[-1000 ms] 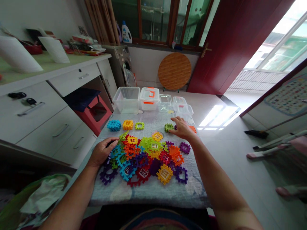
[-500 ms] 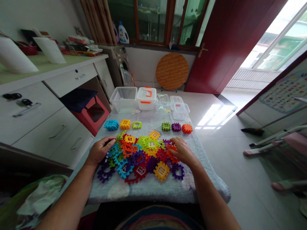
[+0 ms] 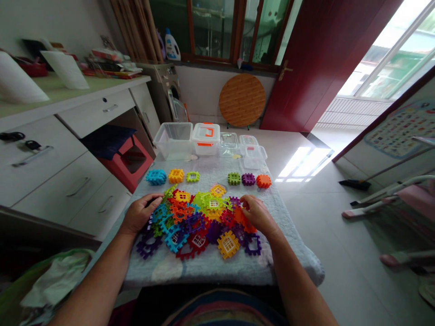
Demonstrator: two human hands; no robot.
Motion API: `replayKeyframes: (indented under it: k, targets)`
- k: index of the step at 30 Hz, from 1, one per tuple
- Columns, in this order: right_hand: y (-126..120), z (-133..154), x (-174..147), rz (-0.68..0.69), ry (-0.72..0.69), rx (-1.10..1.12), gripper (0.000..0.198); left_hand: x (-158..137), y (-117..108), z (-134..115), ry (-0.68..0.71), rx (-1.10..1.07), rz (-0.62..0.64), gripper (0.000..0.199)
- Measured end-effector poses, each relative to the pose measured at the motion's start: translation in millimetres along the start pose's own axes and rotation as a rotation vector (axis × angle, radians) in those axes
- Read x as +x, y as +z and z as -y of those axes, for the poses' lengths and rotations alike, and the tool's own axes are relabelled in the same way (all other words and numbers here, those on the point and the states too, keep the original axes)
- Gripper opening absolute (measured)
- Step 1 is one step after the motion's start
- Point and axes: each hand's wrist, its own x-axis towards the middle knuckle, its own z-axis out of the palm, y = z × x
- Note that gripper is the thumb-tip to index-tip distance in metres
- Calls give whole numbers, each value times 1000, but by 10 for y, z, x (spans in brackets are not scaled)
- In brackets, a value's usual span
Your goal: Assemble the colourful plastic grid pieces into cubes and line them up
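A loose heap of colourful interlocking plastic building pieces with notched edges covers the middle of the cloth-covered table. My left hand rests at the heap's left edge beside blue pieces, fingers curved and thumb apart, with nothing visible in it. At the right edge, my right hand has its thumb and fingers on an orange piece, partly hidden beneath the hand. A yellow window piece and a purple frame piece lie nearer to me.
Behind the heap stand small stacks: blue, yellow, lime, green, purple and orange. Farther back are an open clear bin, a lidded box and smaller clear containers.
My right hand's fingers have closed in on the orange piece, which now looks turned. My left hand stays in nearly the same place. The view has shifted slightly.
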Motion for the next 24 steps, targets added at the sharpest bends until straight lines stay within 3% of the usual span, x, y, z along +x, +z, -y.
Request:
replayKeyframes:
  k: [6,11,14,17,22,24]
  targets:
    - [-126,59,-120,-4,-33,-8,15,-7,-6,-21,7,-1,-19,49]
    - [-231,72,-285,106,-99,-71,39,-5,-1,-26,-1,0,-23,49]
    - [-193,66,-300,105,-73,-85,36,-4,3,-29,-9,0,-20,50]
    - [-135,67,-251,43,-58,-18,33,-7,4,-34,-6,2,-31,49]
    - [-156,19,-181,-194,-10,130,23,-6,7,-34,9,1,-39,47]
    - [-210,5,-195,-197,-16,117,17,-1,9,-28,9,2,-37,47]
